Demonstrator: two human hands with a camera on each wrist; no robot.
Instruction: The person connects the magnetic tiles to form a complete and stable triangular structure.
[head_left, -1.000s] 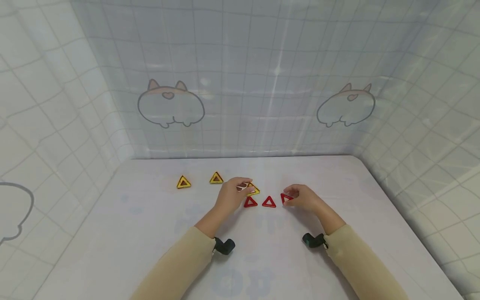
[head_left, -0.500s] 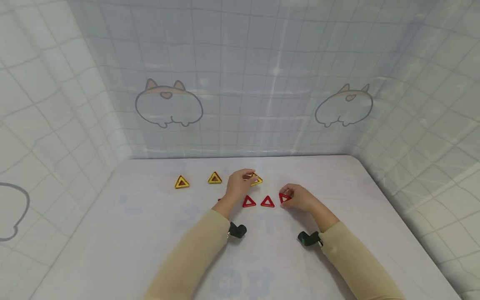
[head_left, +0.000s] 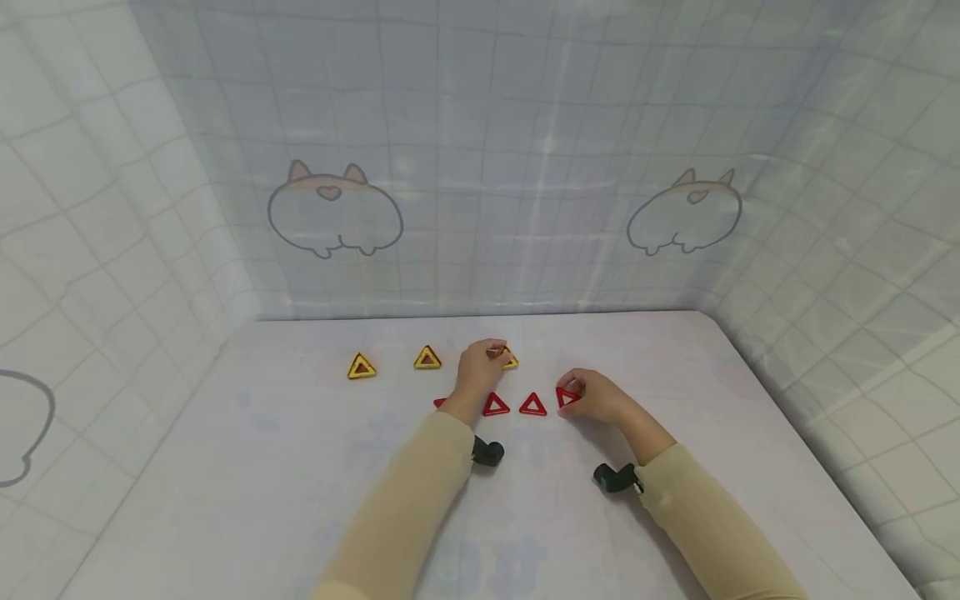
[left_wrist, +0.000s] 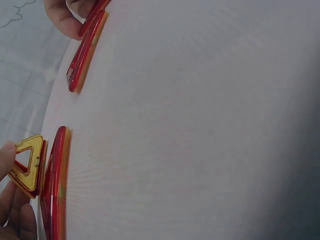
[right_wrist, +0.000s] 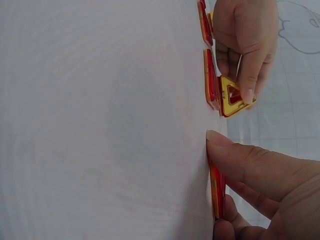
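Note:
In the head view my left hand (head_left: 476, 373) pinches a yellow triangular magnetic tile (head_left: 512, 360) between thumb and fingers, beyond the row of red tiles. The left wrist view shows this yellow tile (left_wrist: 32, 165) tilted up beside a red one. My right hand (head_left: 602, 397) grips a red triangular magnetic tile (head_left: 567, 397) at the row's right end, thumb along its near edge. Two more red tiles lie flat beside it, a middle one (head_left: 533, 405) and another (head_left: 495, 405). A further red tile (head_left: 439, 402) is mostly hidden behind my left wrist.
Two yellow triangular tiles lie farther left, one (head_left: 427, 358) near the other (head_left: 362, 367). A white cloth-covered table (head_left: 247, 483) ends at a grid-patterned curtain (head_left: 480, 208) with cartoon animals. Dark wrist cameras (head_left: 615, 477) hang below both sleeves.
My left hand has carried the yellow tile away from me, from just above the red tiles toward the back of the table. My right hand has stayed at its red tile.

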